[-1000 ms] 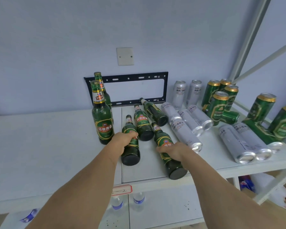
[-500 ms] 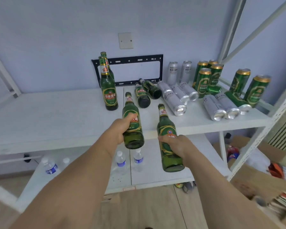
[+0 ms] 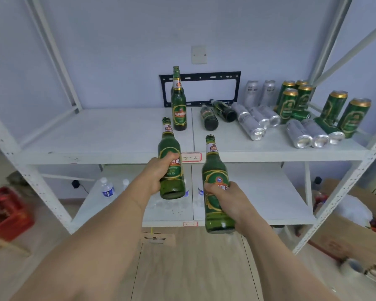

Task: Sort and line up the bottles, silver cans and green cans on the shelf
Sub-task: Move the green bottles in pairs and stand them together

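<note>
My left hand (image 3: 155, 175) grips a green glass bottle (image 3: 170, 148) upright in front of the white shelf (image 3: 109, 146). My right hand (image 3: 228, 198) holds a second green bottle (image 3: 215, 170) upright, lower and nearer to me. On the shelf two bottles stand one behind the other (image 3: 178, 105), and two more lie on their sides (image 3: 217, 112). Silver cans (image 3: 251, 122) lie to their right, two silver cans (image 3: 259, 92) stand at the back, and green cans (image 3: 291, 98) stand at the far right, with some lying down.
A black wall bracket (image 3: 201, 89) hangs behind the shelf. The lower shelf (image 3: 258, 192) holds small water bottles (image 3: 107, 189). A red crate (image 3: 7, 211) sits on the floor at left, cardboard boxes (image 3: 343, 231) at right. White frame posts (image 3: 347, 183) flank the shelf.
Both hands lifted their bottles off the shelf and turned them from lying to upright. The view pulled back from the shelf, so the lower shelf and floor now show.
</note>
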